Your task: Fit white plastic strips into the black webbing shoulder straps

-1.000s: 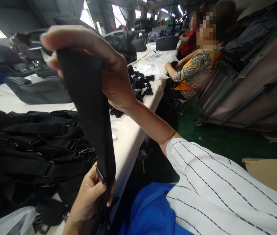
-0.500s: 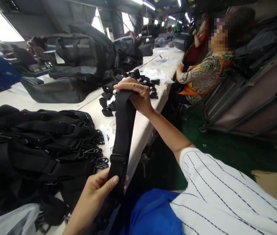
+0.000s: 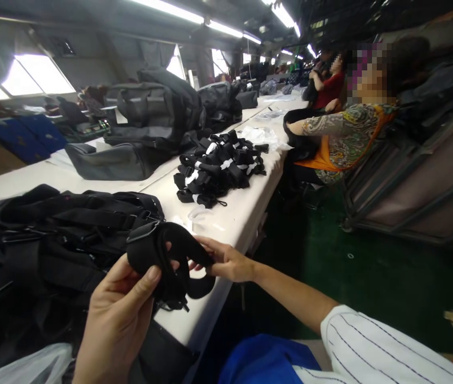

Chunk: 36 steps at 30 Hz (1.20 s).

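Note:
A black webbing strap (image 3: 182, 240) is folded into loops between my two hands, above the table's front edge. My left hand (image 3: 126, 298) grips the folded part near its slide buckle, thumb in front. At the right end of the loop, the fingers of my right hand (image 3: 226, 261) close on the webbing. To the left lies a large heap of loose black straps (image 3: 62, 229) with metal hooks and buckles. Farther along the table is a pile of bundled black straps (image 3: 222, 165) with white bands round them.
Black bags (image 3: 146, 106) stand on the long pale table (image 3: 162, 186) beyond the heap. Clear plastic (image 3: 266, 137) lies past the bundles. A seated co-worker (image 3: 342, 128) in a patterned top is at the right edge, near a metal-framed cart (image 3: 414, 176). A plastic bag (image 3: 38, 368) is at lower left.
The strap, stretched upright before, is now folded into loops. My right hand has come down towards my left, which has risen and moved left. The view has tilted up.

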Available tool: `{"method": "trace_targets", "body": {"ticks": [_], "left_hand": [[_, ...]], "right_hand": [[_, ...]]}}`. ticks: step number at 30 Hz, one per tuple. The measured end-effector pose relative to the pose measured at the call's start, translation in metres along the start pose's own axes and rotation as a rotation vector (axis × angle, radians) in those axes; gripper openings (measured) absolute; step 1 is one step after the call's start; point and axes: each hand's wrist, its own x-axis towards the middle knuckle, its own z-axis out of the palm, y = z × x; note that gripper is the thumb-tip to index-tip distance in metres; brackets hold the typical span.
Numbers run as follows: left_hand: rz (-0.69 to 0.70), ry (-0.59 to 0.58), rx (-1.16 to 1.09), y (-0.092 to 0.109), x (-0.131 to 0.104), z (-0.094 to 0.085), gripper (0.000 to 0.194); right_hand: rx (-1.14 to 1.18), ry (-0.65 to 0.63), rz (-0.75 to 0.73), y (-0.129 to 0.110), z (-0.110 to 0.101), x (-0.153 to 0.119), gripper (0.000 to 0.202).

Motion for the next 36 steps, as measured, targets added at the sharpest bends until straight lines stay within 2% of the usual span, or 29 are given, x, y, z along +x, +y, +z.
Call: {"method": "trace_targets", "body": {"ticks": [2, 5, 9, 11, 15, 17, 21, 23, 25, 28, 30, 33, 34, 36], "left_hand": [[-0.021, -0.035, 0.015, -0.004, 0.004, 0.006, 0.043], [-0.056, -0.053, 0.038, -0.010, 0.004, 0.009, 0.048], [-0.112, -0.099, 0.075, -0.015, 0.001, 0.004, 0.058], [-0.142, -0.158, 0.116, -0.018, -0.001, 0.000, 0.059], [-0.176, -0.286, 0.213, -0.021, -0.004, -0.010, 0.054], [-0.155, -0.250, 0.235, -0.022, -0.004, -0.013, 0.059], [-0.006, -0.073, 0.291, -0.030, 0.004, -0.012, 0.086], [0.086, 0.033, 0.327, -0.038, 0.009, -0.009, 0.087], [0.131, 0.107, 0.300, -0.048, 0.013, -0.005, 0.084], [0.150, 0.134, 0.240, -0.064, 0.014, 0.002, 0.083], [0.191, 0.139, 0.272, -0.074, 0.012, 0.007, 0.078], [0.353, 0.140, 0.491, -0.083, 0.006, 0.013, 0.063], [0.451, 0.161, 0.616, -0.084, 0.005, 0.013, 0.061], [0.659, 0.223, 0.856, -0.083, 0.004, 0.011, 0.067]], "right_hand": [[0.121, -0.006, 0.030, 0.000, 0.019, 0.000, 0.075], [0.086, 0.068, -0.010, -0.007, 0.033, 0.009, 0.065], [-0.059, 0.105, -0.131, 0.000, 0.035, 0.025, 0.068], [-0.106, 0.179, -0.159, 0.010, 0.033, 0.031, 0.066], [-0.100, 0.351, -0.070, 0.024, 0.031, 0.038, 0.045], [-0.014, 0.360, -0.015, 0.025, 0.031, 0.038, 0.044], [0.299, 0.376, 0.051, 0.017, 0.040, 0.033, 0.029], [0.441, 0.374, 0.047, 0.011, 0.047, 0.029, 0.022], [0.533, 0.363, 0.020, 0.005, 0.054, 0.026, 0.027], [0.502, 0.296, -0.011, 0.001, 0.059, 0.022, 0.047], [0.414, 0.333, -0.017, 0.004, 0.060, 0.022, 0.048], [0.401, 0.516, -0.037, 0.012, 0.060, 0.024, 0.027], [0.417, 0.542, -0.047, 0.013, 0.060, 0.024, 0.023], [0.431, 0.505, -0.053, 0.012, 0.059, 0.022, 0.019]]}}
